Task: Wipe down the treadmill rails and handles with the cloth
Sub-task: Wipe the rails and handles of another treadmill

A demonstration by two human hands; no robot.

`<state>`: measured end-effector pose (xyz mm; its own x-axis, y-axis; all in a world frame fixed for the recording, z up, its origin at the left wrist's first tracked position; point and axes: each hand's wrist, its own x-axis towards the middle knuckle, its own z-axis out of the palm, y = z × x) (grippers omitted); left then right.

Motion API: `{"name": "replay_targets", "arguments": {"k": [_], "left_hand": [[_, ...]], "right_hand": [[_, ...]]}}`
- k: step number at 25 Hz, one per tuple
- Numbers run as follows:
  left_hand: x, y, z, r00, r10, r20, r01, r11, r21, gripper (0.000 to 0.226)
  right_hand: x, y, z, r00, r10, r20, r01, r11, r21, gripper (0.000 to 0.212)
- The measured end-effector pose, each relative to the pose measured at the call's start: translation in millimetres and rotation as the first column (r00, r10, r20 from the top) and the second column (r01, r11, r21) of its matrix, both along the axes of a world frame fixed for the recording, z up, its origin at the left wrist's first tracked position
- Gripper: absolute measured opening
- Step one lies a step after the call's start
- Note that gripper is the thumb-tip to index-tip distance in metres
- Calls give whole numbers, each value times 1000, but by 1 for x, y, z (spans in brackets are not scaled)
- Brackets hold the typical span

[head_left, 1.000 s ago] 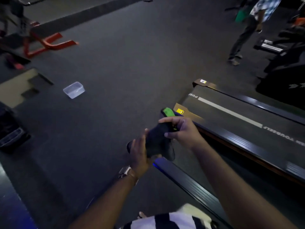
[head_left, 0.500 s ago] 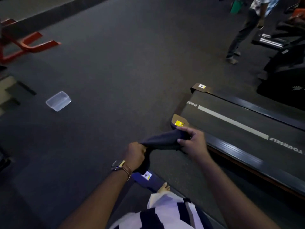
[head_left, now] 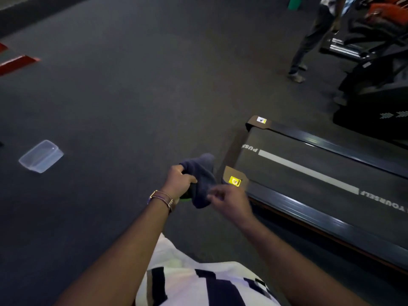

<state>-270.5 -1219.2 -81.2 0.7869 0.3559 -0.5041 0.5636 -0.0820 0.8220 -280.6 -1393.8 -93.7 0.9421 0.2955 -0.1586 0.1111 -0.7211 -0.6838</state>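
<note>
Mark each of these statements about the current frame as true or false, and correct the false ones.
1. The left hand grips the dark cloth. True.
2. The cloth is pressed flat on the treadmill rail. False: it is held in the air beside the treadmill's end, off the rail.
3. A clear plastic container lies on the floor to the left. True.
4. The right hand rests on the treadmill belt. False: it is at the cloth's lower end, blurred, off the belt.
5. A watch is worn on the right wrist. False: it is on the left wrist.
</note>
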Motion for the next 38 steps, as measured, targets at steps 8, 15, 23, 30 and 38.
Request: {"name": "replay_targets", "arguments": {"k": [8,15,23,30,38], "left_hand": [[242,122,-126,894,-359,267,428,859,-280,31],[403,133,-178,892,-359,274,451,722,-524,27],[598,42,-172,749,-613,252,623,521,-584,73],[722,-56,-164,704,-683,194,554,356,-753,64],[858,-191,-158,407,-886,222,618,89,-781,78]], "right_hand": [[262,78,-122,984,175,26,-177,970,168,51],[362,88,-165,800,-491,-344,582,498,643,10],[498,29,-198,574,-489,-657,698,-127,705,72],[610,-5,-198,349,-578,-738,639,-429,639,38],[723,-65,-187,-349,-927,-138,765,-367,530,26]]}}
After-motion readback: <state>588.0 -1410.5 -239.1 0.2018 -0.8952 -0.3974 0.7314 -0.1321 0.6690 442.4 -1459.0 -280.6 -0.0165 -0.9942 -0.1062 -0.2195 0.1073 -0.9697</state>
